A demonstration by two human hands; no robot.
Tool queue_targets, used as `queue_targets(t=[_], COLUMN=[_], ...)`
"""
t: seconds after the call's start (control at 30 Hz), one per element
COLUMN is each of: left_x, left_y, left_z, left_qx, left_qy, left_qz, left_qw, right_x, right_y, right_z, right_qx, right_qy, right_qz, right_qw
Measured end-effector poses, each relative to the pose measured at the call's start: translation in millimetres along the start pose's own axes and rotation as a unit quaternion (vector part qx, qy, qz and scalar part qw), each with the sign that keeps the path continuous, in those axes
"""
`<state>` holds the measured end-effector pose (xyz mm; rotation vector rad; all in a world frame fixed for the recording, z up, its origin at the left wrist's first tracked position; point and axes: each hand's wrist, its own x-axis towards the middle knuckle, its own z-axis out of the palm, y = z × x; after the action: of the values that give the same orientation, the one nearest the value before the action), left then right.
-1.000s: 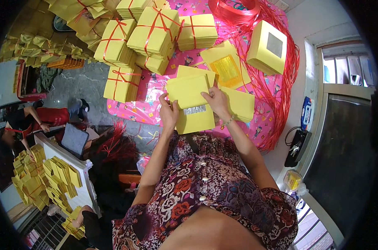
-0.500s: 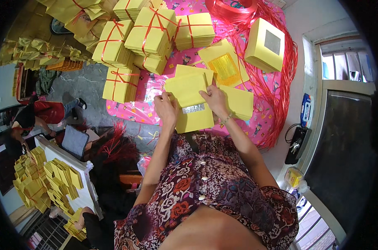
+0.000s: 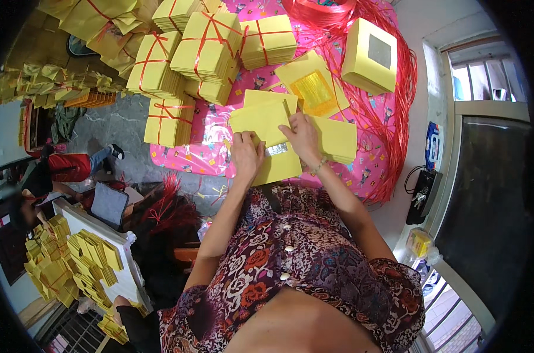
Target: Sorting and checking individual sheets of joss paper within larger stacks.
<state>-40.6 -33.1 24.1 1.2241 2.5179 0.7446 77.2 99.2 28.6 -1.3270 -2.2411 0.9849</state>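
Note:
In front of my body lies yellow paper with a small silver foil patch. A yellow sheet is folded over its upper part. My left hand has its fingers curled at the fold's left side, close to the foil, gripping the paper. On the right, my right hand pinches the same sheet, thumb at its edge. Exactly how the fingertips sit on the paper is partly hidden. A stack of yellow paper lies just right of my right hand. Beyond it is a sheet with a gold foil square.
Bundles tied with red ribbon stand at the far left of the pink tablecloth. A yellow block with a grey square and red plastic strands lie on the right. Co-workers sit left, near a white table with yellow paper.
My left hand has slid right and inward along the fold, now partly beside the foil patch. My right hand stays on the sheet. The whole view has shifted slightly.

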Motion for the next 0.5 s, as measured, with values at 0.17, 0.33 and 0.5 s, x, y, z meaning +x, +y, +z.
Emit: queue_targets(t=[0.17, 0.33, 0.5], left_x=[-3.8, -4.2, -6.4], left_y=[-0.8, -3.3, -9.7], left_z=[3.2, 4.9, 10.5], left_qx=[0.011, -0.021, -0.015], left_qy=[0.023, 0.023, 0.041], left_qz=[0.012, 0.013, 0.023], left_qw=[1.0, 0.999, 0.999], right_x=[-21.9, -32.1, -33.2], right_y=[-12.1, 1.6, 2.6], right_z=[6.2, 24.2, 26.0], right_qx=[-0.072, -0.098, -0.001], right_qy=[-0.002, -0.037, -0.075], right_qz=[-0.233, -0.261, -0.174], right_qw=[0.97, 0.96, 0.982])
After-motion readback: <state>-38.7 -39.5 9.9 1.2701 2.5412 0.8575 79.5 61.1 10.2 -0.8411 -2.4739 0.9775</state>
